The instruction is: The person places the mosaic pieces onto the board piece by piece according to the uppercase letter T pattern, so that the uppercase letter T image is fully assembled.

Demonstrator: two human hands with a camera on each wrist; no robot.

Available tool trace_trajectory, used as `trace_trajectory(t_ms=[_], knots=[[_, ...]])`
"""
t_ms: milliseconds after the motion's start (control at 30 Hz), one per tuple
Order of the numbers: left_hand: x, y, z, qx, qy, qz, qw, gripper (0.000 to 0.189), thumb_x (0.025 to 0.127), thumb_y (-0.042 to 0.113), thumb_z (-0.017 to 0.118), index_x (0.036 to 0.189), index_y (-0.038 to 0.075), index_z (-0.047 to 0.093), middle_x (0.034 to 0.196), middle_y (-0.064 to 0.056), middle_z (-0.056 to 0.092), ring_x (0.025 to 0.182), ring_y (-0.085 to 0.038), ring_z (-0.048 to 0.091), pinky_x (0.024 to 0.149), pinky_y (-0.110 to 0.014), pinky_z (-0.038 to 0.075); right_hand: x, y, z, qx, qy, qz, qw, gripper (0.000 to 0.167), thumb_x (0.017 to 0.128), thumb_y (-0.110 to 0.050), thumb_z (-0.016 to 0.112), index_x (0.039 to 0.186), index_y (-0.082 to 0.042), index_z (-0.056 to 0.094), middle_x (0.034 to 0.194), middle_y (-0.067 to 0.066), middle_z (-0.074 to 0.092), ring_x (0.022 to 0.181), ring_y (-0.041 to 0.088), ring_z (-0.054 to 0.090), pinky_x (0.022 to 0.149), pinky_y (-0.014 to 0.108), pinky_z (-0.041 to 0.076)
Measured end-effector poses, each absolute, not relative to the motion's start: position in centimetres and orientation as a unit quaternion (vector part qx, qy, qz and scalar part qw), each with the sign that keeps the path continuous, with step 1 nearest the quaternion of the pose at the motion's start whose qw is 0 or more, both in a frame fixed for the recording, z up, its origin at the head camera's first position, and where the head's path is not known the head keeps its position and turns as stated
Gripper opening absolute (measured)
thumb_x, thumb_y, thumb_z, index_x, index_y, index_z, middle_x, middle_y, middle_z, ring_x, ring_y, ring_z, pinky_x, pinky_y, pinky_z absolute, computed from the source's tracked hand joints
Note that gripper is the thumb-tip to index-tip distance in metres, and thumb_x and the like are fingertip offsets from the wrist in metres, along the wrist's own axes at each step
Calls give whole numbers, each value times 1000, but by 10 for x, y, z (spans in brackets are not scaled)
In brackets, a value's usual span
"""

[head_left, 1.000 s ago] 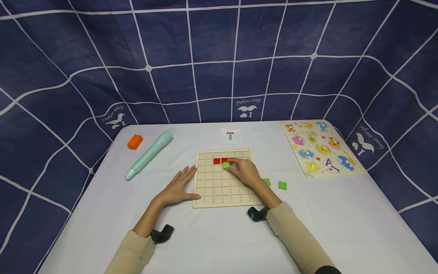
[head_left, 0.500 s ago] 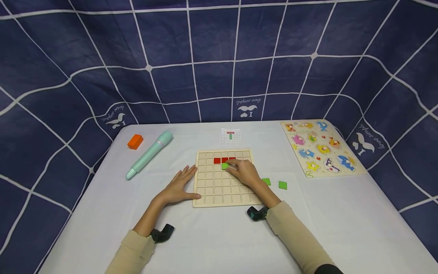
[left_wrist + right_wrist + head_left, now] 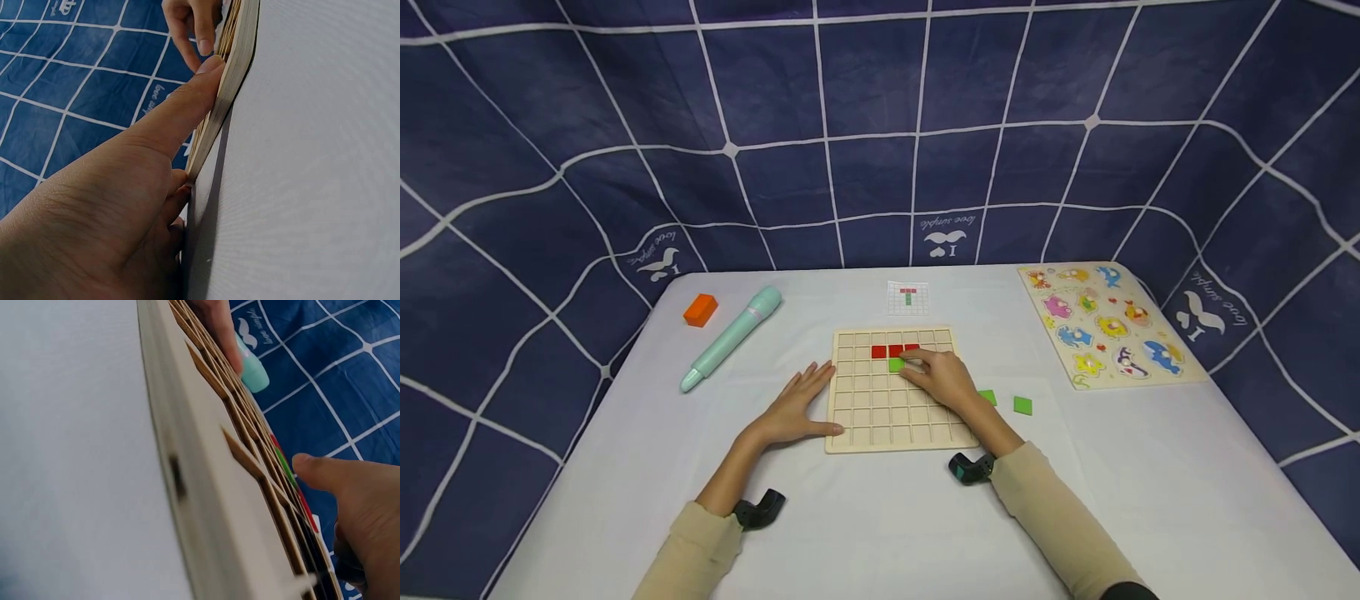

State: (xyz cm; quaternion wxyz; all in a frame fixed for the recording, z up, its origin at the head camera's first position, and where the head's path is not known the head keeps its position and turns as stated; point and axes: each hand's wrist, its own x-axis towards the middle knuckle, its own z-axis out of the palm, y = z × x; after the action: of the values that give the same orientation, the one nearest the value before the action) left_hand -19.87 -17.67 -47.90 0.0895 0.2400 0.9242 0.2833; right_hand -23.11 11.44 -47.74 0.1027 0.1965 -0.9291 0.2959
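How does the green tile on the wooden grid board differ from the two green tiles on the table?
The green tile on the board sits in a grid cell under the red tiles, at the right hand fingertips. The two loose green tiles lie apart on the table, untouched. All are green squares.

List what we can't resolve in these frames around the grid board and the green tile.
- Green tile: head view, right hand covers its right edge; whether it is seated in its cell is unclear.
- Pattern card: head view, too small to read fully.
- Grid board: right wrist view, edge-on and blurred; cells unreadable.
- Left hand: left wrist view, fills the frame and hides the board's top.
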Motion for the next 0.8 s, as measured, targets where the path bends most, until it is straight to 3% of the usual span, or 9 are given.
trace_trajectory(t_ms=[167, 300, 433, 800], knots=[[-198, -175, -478, 239, 923, 287, 92, 110, 66, 59, 73, 148, 9, 19, 153, -4, 14, 140, -26, 2, 112, -44, -1, -221, 128, -474, 202, -927, 301, 98, 36, 81, -37, 70, 110, -17, 69, 51, -3, 49, 47, 6, 34, 50, 26, 37], [-199, -176, -479, 238, 924, 284, 92, 111, 66, 60, 72, 148, 9, 18, 153, -3, 14, 140, -25, 1, 112, -43, -1, -212, 145, -471, 215, -924, 302, 94, 36, 81, -37, 70, 112, -18, 68, 46, -8, 36, 43, 5, 27, 43, 25, 28], [-200, -176, -480, 237, 924, 285, 92, 112, 65, 62, 71, 148, 9, 19, 153, -3, 14, 140, -25, 1, 112, -43, 0, -201, 166, -469, 230, -921, 299, 97, 36, 81, -39, 69, 111, -19, 68, 47, -12, 33, 42, 2, 24, 41, 21, 24], [-201, -175, -480, 236, 925, 284, 92, 112, 65, 63, 71, 148, 9, 20, 153, -3, 15, 140, -25, 2, 112, -44, 0, -178, 227, -471, 227, -923, 288, 118, 36, 78, -35, 73, 109, -18, 69, 49, -14, 28, 44, 0, 22, 40, 19, 22]])
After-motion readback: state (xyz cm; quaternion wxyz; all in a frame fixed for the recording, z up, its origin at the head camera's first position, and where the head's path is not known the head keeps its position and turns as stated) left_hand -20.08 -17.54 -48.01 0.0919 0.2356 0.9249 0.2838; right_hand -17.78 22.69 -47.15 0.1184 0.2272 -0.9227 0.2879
